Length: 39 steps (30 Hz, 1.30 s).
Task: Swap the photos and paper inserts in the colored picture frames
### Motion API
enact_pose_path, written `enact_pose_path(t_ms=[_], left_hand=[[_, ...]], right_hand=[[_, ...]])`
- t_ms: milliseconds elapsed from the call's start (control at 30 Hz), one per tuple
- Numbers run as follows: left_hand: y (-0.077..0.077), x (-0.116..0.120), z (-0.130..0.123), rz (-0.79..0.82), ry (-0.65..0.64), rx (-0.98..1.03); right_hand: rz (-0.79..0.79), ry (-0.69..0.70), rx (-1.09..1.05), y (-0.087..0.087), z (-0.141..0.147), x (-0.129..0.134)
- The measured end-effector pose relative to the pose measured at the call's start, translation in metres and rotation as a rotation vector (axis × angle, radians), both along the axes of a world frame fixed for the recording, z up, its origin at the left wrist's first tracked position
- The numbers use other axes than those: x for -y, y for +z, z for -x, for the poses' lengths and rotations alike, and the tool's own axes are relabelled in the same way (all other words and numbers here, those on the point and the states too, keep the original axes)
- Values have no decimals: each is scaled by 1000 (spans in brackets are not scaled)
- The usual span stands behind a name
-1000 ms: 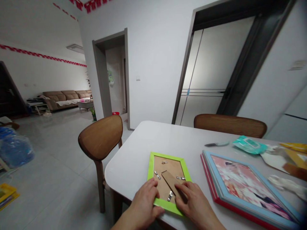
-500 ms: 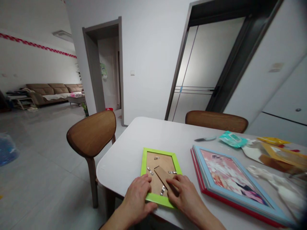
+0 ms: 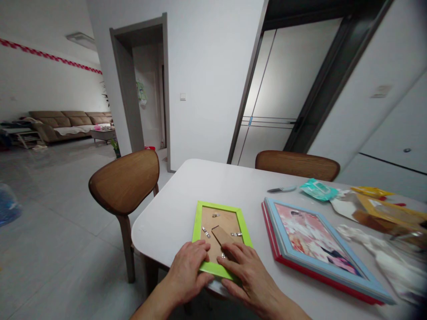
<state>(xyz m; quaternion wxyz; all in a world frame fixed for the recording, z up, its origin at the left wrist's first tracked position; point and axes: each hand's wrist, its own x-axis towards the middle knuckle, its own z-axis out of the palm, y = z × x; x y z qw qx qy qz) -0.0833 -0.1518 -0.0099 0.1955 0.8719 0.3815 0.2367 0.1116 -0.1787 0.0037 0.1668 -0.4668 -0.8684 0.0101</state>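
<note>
A picture frame with a lime-green border lies face down on the white table, near its front edge. Its brown backboard carries several small metal clips and a folded brown stand leg. My left hand grips the frame's lower left corner, fingers over the side and thumb at the bottom edge. Across the lower right part lies my right hand, with a fingertip at the bottom metal clip and the thumb by the bottom edge. That hand covers the lower end of the leg and the frame's corner.
To the right, a blue picture frame with a pink picture rests on a red frame. Beyond are a knife, a teal wipes pack, yellow packaging and crumpled white material. Wooden chairs stand at the table.
My right hand has shifted from the stand leg's lower end to the left, onto the bottom clip. My left hand stays at its corner. The view has tilted slightly.
</note>
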Motion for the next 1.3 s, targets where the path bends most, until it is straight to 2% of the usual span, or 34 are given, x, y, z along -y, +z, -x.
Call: enact_pose_path(t_ms=[167,300,500,1033,1100,1167,1233,1300], left_hand=[[1,0,1,25,-3,5],[1,1,1,21,-3,35],[6,2,-1,-5,11,47],[10,0,-2,9,13,62],[9,0,-2,10,16,76],[8,0,-3,10,32,95],[5,-1,-3,9,56,109],[2,-2,-3,3,78,114]], right_hand=[[57,11,0,3,0,1],[37,21,-6,0,-2,2],[13,-47,-54,-7,-1,0],[116,-34,-185,3,1,-1],[90,-104,-259,-1,-6,-8],[42,-265,-307,-6,-16,-19],[19,-414,-266,-9,-26,-34],[34,-469,-181,-11,-31,-47]])
